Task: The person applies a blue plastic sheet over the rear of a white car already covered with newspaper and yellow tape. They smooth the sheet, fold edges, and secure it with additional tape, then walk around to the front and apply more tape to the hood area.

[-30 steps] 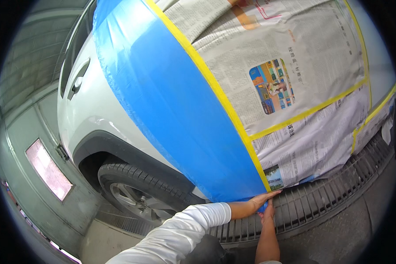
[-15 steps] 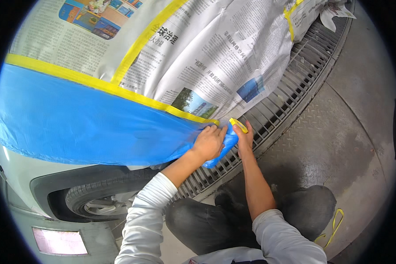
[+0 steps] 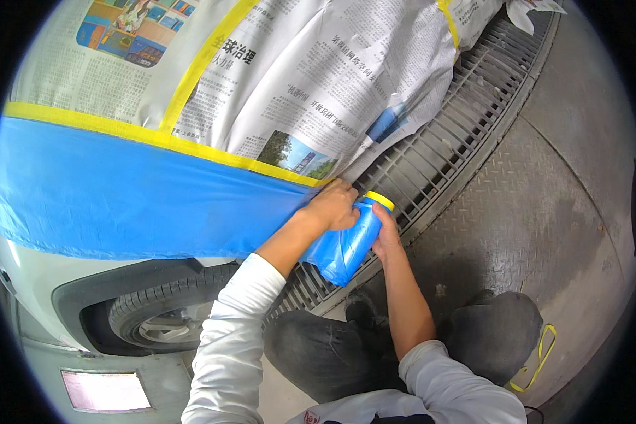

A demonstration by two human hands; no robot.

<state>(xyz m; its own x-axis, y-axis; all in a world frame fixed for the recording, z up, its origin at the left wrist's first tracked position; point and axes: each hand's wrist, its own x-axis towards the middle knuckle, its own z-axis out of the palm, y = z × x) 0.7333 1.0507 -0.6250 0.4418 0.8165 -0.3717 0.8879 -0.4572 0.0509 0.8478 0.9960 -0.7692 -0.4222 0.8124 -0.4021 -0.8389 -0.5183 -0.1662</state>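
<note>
A roll of blue masking film (image 3: 352, 247) with yellow tape at its upper end is gripped in my right hand (image 3: 386, 233), the thumb close to the tape end. My left hand (image 3: 332, 206) has its fingers bent and closed on the film beside the roll, at the end of a yellow tape strip (image 3: 212, 155). What lies under those fingertips is hidden. From there a blue film sheet (image 3: 120, 187) stretches left over the car body, its upper edge taped to newspaper (image 3: 311, 78) that covers the area above.
Below the film are a bare white car panel (image 3: 32, 272) and a tyre (image 3: 152, 300). A metal floor grating (image 3: 431, 166) runs diagonally beside the car, with tread-plate floor (image 3: 502, 212) to its right. A loop of yellow tape (image 3: 542, 360) lies at the lower right.
The film roll has tilted, showing more of its blue side, and sits a little lower. My left hand has shifted slightly up and left on the tape edge. The view has moved a little.
</note>
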